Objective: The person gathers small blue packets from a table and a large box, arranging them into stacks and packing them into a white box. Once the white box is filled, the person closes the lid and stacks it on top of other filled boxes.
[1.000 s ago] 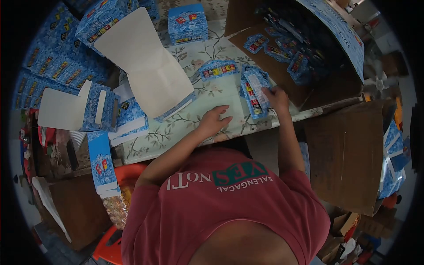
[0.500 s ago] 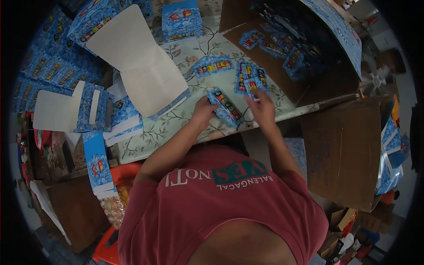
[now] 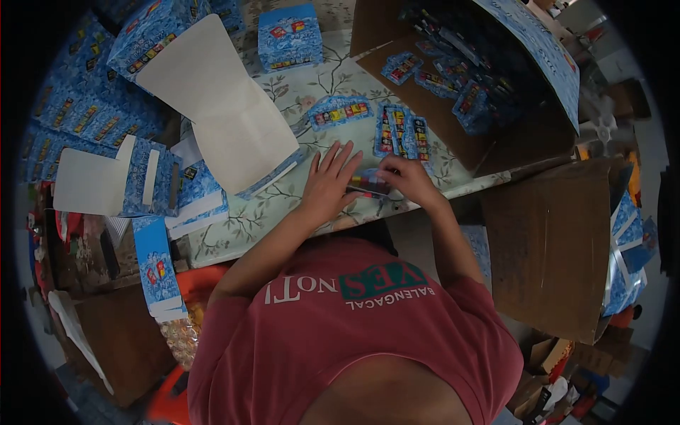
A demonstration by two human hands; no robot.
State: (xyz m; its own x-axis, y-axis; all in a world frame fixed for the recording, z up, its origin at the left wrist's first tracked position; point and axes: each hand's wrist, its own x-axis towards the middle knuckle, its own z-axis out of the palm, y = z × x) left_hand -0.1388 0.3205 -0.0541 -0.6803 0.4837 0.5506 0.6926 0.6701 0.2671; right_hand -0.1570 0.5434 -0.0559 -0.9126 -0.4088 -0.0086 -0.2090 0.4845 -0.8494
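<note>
A blue packet [image 3: 368, 185] with a row of coloured squares lies tilted between my hands near the table's front edge. My left hand [image 3: 327, 180] has its fingers stretched and spread, the thumb at the packet's left end. Curled fingers of my right hand [image 3: 412, 178] pinch the packet's right side, partly hiding it. Beyond my right hand is a small group of overlapping blue packets [image 3: 401, 134]. One more blue packet [image 3: 341, 112] lies flat farther back, past my left fingertips.
A large cardboard box [image 3: 453, 142] on its side holds several blue packets at the right. An opened display carton [image 3: 244, 142] stands left of my hands, a closed blue box [image 3: 290, 39] at the back. Stacked blue boxes [image 3: 85, 99] fill the far left.
My left hand has let go of the packet and spread its fingers. My right hand has come from the packet group toward me and now grips the packet between my hands.
</note>
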